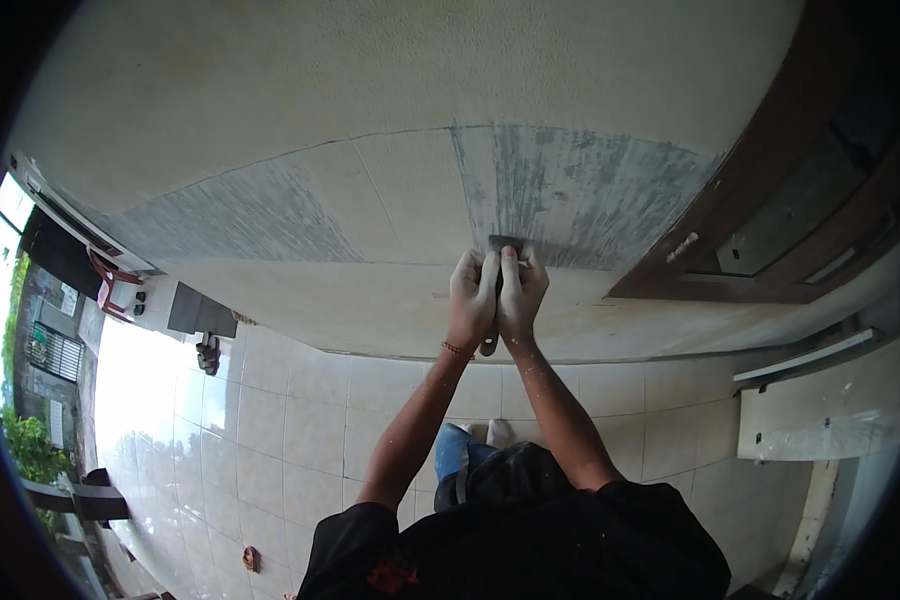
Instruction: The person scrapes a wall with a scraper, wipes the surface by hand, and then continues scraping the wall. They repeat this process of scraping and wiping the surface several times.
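Both my hands are closed together around one scraper (488,345), whose dark handle end sticks out below them. Its flat metal blade (507,242) lies against the wall (410,60), at the lower edge of a scraped grey patch (580,190). My left hand (473,298) wraps the handle from the left, a beaded bracelet on its wrist. My right hand (521,290) grips from the right, with a thumb pressed up near the blade. Pale dust coats both hands. A second grey scraped patch (250,215) shows further left, with unscraped cream wall between the two.
A brown wooden door or window frame (670,255) borders the wall on the right. Below it at the far right stands a pale table or cabinet (820,405). On the left are a red chair (113,280), a grey mat (198,310) and shoes (208,353) on the tiled floor (300,420).
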`<state>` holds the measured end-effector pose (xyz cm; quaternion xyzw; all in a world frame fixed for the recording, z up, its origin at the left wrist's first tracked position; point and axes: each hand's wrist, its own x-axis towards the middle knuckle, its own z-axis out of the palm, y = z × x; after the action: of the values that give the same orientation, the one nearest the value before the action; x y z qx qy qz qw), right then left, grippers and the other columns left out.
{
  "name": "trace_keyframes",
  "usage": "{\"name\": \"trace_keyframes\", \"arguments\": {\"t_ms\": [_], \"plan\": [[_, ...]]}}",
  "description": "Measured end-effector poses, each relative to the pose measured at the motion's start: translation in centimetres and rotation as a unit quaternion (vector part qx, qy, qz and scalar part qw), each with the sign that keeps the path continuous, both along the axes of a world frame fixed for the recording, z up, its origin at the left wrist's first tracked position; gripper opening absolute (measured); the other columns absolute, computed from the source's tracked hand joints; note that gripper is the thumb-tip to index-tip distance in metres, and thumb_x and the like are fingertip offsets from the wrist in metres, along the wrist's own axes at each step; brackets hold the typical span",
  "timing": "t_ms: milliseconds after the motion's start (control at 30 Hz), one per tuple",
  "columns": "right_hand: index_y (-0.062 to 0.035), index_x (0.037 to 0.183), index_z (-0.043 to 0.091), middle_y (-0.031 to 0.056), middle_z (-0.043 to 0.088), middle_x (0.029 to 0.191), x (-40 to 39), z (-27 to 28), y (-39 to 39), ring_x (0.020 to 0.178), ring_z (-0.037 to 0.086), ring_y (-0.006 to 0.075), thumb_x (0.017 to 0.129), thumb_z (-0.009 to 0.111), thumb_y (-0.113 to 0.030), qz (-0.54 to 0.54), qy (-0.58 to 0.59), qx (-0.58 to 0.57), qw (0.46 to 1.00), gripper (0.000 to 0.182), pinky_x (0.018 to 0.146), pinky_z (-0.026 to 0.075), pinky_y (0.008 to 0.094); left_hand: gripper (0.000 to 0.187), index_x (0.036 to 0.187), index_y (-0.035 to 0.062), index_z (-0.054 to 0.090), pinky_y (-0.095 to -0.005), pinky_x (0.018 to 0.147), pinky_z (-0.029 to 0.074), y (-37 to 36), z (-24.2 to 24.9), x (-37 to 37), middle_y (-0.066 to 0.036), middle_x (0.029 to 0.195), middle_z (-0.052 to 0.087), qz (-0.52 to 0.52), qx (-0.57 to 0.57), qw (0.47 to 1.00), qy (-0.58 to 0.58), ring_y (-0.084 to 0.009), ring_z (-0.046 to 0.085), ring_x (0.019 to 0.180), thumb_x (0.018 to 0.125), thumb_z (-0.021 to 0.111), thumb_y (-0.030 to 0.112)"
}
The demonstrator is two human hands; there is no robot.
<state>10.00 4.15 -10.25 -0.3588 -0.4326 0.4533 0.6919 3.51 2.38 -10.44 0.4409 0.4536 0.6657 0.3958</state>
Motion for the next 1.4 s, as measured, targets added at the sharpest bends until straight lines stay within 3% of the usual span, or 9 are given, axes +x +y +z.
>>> {"name": "trace_keyframes", "arguments": {"t_ms": [67, 233, 400, 633, 733, 933, 1167, 1267, 1400], "plan": [[0.0001, 0.083, 0.055, 0.0009, 0.060, 0.068, 0.4, 0.0, -0.4, 0.060, 0.051, 0.0030, 0.098, 0.056, -0.012, 0.008, -0.009, -0.026, 1.000, 0.019, 0.053, 0.040, 0.0221, 0.022, 0.084, 0.0026, 0.052, -0.0207, 0.064, 0.042, 0.2, -1.7, 0.0, 0.001, 0.080, 0.057, 0.002, 0.000, 1.000, -0.005, -0.0026, 0.048, 0.076, 0.100, 0.054, 0.017], [-0.0021, 0.078, 0.054, -0.0033, 0.053, 0.065, 0.4, 7.2, 0.0, 0.059, 0.045, 0.0021, 0.097, 0.057, -0.012, -0.003, -0.016, 0.016, 1.000, 0.022, 0.052, 0.036, 0.0212, 0.025, 0.089, 0.0008, 0.055, -0.0221, 0.064, 0.045, -0.2, 7.5, -0.2, -0.001, 0.081, 0.061, -0.039, -0.008, 0.999, -0.021, -0.0042, 0.052, 0.072, 0.101, 0.052, 0.022], [-0.0021, 0.081, 0.053, -0.0004, 0.056, 0.067, 0.2, -0.3, 0.0, 0.062, 0.050, 0.0018, 0.097, 0.056, -0.010, -0.014, -0.012, -0.012, 1.000, 0.018, 0.053, 0.039, 0.0217, 0.023, 0.085, 0.0014, 0.055, -0.0213, 0.063, 0.042, 0.1, -0.8, -0.1, 0.000, 0.080, 0.058, 0.004, -0.013, 1.000, 0.018, -0.0031, 0.049, 0.075, 0.100, 0.054, 0.019], [-0.0021, 0.075, 0.050, -0.0013, 0.056, 0.066, 0.4, 10.0, 0.3, 0.061, 0.049, 0.0026, 0.096, 0.059, -0.012, -0.019, -0.052, 0.033, 0.998, 0.025, 0.053, 0.039, 0.0212, 0.024, 0.085, 0.0016, 0.054, -0.0209, 0.063, 0.045, -0.1, 10.2, 0.0, -0.002, 0.080, 0.061, -0.021, 0.006, 0.999, -0.035, -0.0037, 0.053, 0.073, 0.100, 0.054, 0.020], [-0.0021, 0.074, 0.051, -0.0011, 0.056, 0.065, 0.1, 4.8, 0.6, 0.060, 0.049, 0.0028, 0.096, 0.060, -0.013, -0.011, -0.007, 0.008, 1.000, 0.025, 0.053, 0.039, 0.0216, 0.023, 0.084, 0.0017, 0.054, -0.0217, 0.066, 0.044, -0.2, 6.0, 0.5, 0.001, 0.079, 0.058, 0.019, 0.019, 1.000, -0.004, -0.0038, 0.050, 0.075, 0.100, 0.055, 0.019], [-0.0013, 0.073, 0.050, -0.0017, 0.053, 0.059, 0.3, 11.0, 0.3, 0.054, 0.044, 0.0031, 0.094, 0.061, -0.013, -0.011, -0.044, 0.016, 0.999, 0.026, 0.048, 0.035, 0.0233, 0.027, 0.084, -0.0001, 0.052, -0.0223, 0.061, 0.042, -0.8, 12.5, 0.3, 0.000, 0.077, 0.057, -0.005, 0.007, 1.000, -0.019, -0.0037, 0.047, 0.072, 0.100, 0.054, 0.022], [-0.0017, 0.070, 0.047, -0.0017, 0.050, 0.056, 0.0, 9.1, 0.3, 0.053, 0.042, 0.0030, 0.094, 0.060, -0.012, -0.014, -0.011, 0.014, 1.000, 0.030, 0.046, 0.034, 0.0253, 0.027, 0.080, 0.0011, 0.051, -0.0225, 0.060, 0.040, 0.5, 8.0, 0.3, 0.001, 0.075, 0.054, 0.043, 0.038, 0.998, 0.008, -0.0043, 0.043, 0.071, 0.098, 0.057, 0.019], [-0.0013, 0.069, 0.048, -0.0006, 0.050, 0.056, -0.2, 13.9, 0.7, 0.054, 0.042, 0.0030, 0.094, 0.061, -0.012, -0.024, -0.035, 0.059, 0.997, 0.030, 0.046, 0.034, 0.0257, 0.027, 0.078, 0.0010, 0.050, -0.0236, 0.058, 0.040, -0.1, 15.1, 0.0, 0.001, 0.074, 0.053, 0.004, 0.039, 0.999, -0.023, -0.0038, 0.043, 0.069, 0.099, 0.056, 0.017], [-0.0011, 0.069, 0.048, 0.0003, 0.052, 0.056, -0.2, 9.9, 1.4, 0.052, 0.044, 0.0037, 0.093, 0.061, -0.012, -0.055, -0.073, 0.071, 0.993, 0.030, 0.047, 0.036, 0.0257, 0.027, 0.078, 0.0012, 0.050, -0.0242, 0.058, 0.040, 0.7, 10.7, -0.2, 0.001, 0.073, 0.053, 0.033, 0.052, 0.998, 0.019, -0.0037, 0.044, 0.070, 0.099, 0.057, 0.017]]}}
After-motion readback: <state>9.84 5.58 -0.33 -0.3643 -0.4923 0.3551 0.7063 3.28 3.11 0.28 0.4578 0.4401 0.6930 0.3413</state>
